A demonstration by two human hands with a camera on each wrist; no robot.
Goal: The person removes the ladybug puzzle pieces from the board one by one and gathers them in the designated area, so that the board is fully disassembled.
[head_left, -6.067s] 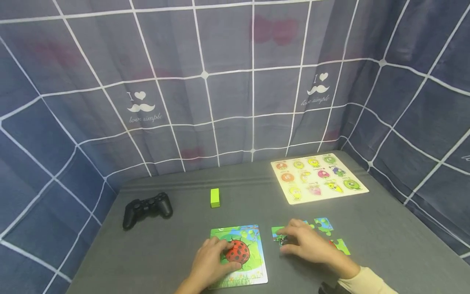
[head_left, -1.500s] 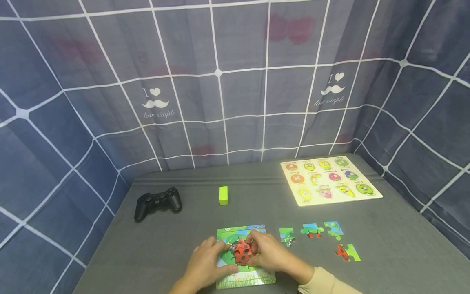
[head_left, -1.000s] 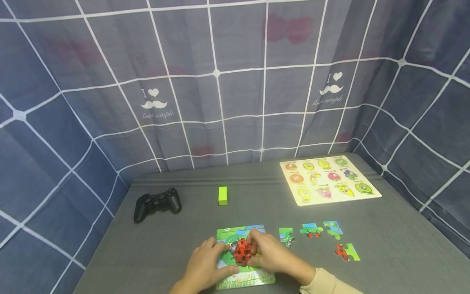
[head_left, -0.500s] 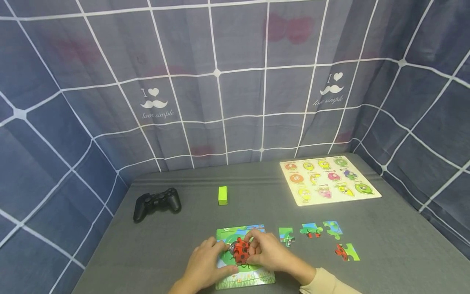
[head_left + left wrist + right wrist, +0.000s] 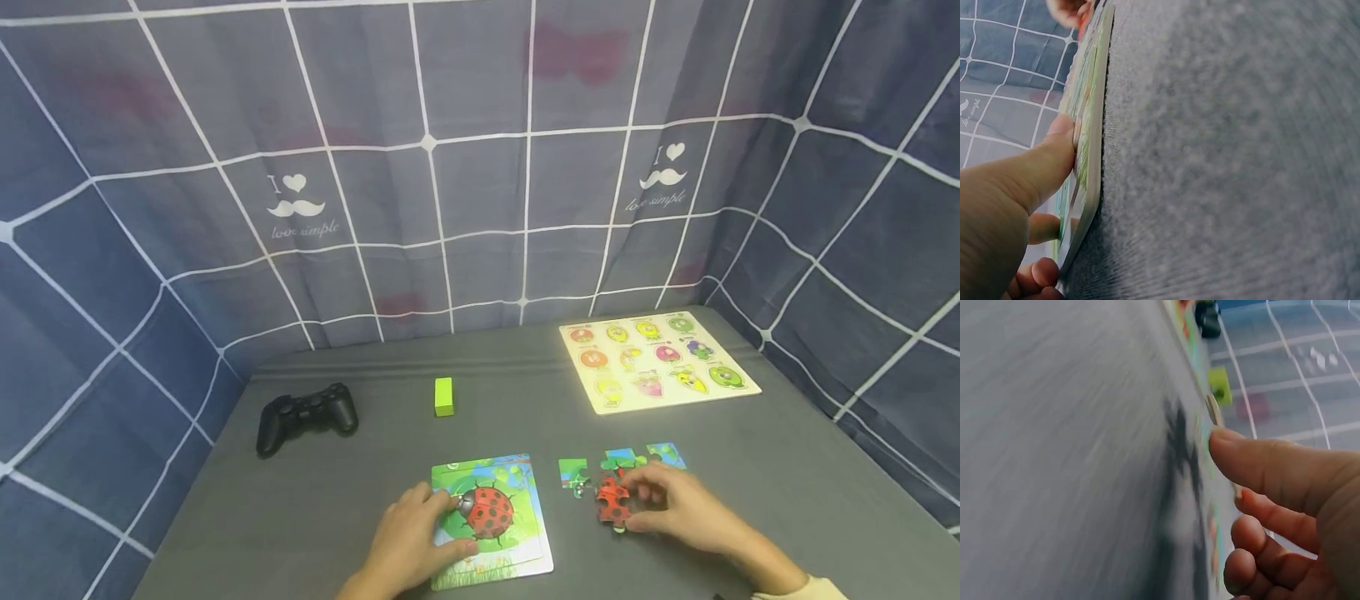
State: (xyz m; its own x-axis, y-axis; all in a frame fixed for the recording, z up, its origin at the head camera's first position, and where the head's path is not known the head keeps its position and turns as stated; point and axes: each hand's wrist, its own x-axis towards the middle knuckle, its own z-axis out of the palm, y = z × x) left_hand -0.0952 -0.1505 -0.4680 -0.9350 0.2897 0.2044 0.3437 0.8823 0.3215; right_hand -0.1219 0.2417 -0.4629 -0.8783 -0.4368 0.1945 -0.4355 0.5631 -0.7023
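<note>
My left hand (image 5: 405, 533) rests on the left side of a square jigsaw board (image 5: 528, 533) with a ladybird picture. In the left wrist view its thumb (image 5: 1054, 153) presses the top face of the board. Off to the right, my right hand (image 5: 690, 508) pinches a red, black-spotted jigsaw piece (image 5: 613, 502) between thumb and fingers. The right wrist view shows that piece edge-on (image 5: 1214, 411), tilted above the table. Loose pieces lie just beyond: a green one (image 5: 572, 469), a blue-green one (image 5: 619, 457) and a leafy one (image 5: 667, 453). The right hand hides another.
A black game controller (image 5: 307, 417) lies at the left of the grey table. A lime-green block (image 5: 444, 397) stands behind the jigsaw board. Back right is a pale fruit puzzle board (image 5: 660, 362). Checked curtains enclose the back and sides.
My right hand has lifted the red piece off the jigsaw board and carried it right, over the loose pieces. The board's printed ladybird shows again. My left hand stays on the board.
</note>
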